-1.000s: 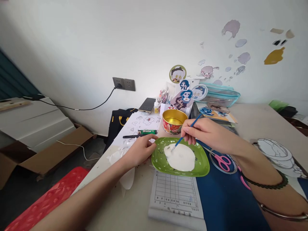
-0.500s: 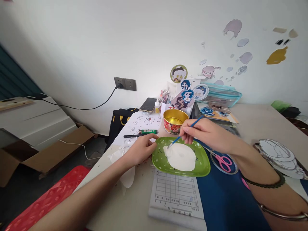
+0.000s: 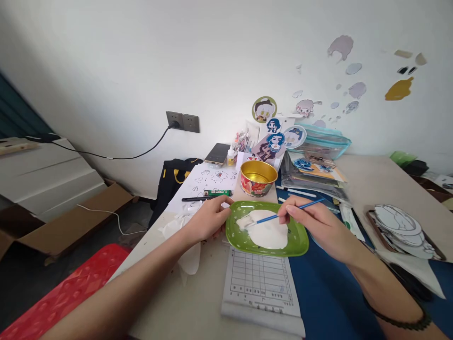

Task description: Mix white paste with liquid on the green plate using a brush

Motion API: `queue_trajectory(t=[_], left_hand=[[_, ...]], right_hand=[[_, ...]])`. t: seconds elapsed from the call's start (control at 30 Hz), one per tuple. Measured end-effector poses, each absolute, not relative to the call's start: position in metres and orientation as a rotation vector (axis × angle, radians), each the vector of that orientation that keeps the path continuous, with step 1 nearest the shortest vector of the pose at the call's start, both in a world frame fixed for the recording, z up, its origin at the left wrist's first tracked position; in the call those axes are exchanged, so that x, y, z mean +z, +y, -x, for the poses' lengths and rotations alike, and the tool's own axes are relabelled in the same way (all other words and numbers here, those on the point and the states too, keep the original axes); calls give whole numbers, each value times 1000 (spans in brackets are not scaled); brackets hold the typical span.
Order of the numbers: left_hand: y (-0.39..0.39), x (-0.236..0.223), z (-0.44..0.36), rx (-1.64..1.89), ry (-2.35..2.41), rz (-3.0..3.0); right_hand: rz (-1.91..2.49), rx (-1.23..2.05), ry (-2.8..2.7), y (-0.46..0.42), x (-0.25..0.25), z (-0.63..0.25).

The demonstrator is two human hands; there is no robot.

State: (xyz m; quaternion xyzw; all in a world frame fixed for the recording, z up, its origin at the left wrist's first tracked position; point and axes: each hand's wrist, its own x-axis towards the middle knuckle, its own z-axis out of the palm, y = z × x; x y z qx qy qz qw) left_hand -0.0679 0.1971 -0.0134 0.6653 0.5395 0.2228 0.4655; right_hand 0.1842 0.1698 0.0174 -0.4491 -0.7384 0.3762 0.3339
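A green plate (image 3: pixel 299 241) on the desk holds a pool of white paste (image 3: pixel 267 231). My right hand (image 3: pixel 311 219) pinches a thin blue brush (image 3: pixel 286 213), its tip lying in the left part of the white pool. My left hand (image 3: pixel 208 218) rests at the plate's left rim, fingers curled against the edge. A gold tin with a flowered side (image 3: pixel 258 178) stands just behind the plate.
A ruled paper pad (image 3: pixel 260 285) lies in front of the plate on a blue mat (image 3: pixel 329 293). Drawn sheets, a green lighter (image 3: pixel 216 193), a phone (image 3: pixel 216 153), cartoon cut-outs (image 3: pixel 272 141) and a clear pouch (image 3: pixel 323 139) crowd the back. Paper cut-outs (image 3: pixel 399 224) lie right.
My right hand has swung down and to the right, laying the brush flatter with its tip still in the white pool. The view shifted slightly. My left hand stays at the rim.
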Motion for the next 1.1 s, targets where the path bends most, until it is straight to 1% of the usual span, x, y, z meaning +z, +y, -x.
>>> queue_trajectory(t=[0.1,0.2,0.33,0.43,0.53,0.63,0.93,1.1], left_hand=[[198,-14,67,541,1304,-1586],[199,-15,67,534,1302,-1559],[200,-16,67,516,1300,-1544],[201,-16,67,516,1298,-1519],[200,-16,67,521,1300,-1497],[200,-17,67,522,1297,-1492],[199,-16,67,526,1297,-1523],[199,-15,66,520,1297,-1523]], right_hand=[[1175,912,-1900,164,12,-184],[1144,938,-1918,162,11,-185],[1170,871,-1911,161,11,-186],[1149,901,-1926,159,8,-187],[1152,863,-1891,159,6,-186],[1124,912,-1915,158,5,-184],[1145,807,-1889,157,5,-185],[1127,849,-1894,159,4,-185]])
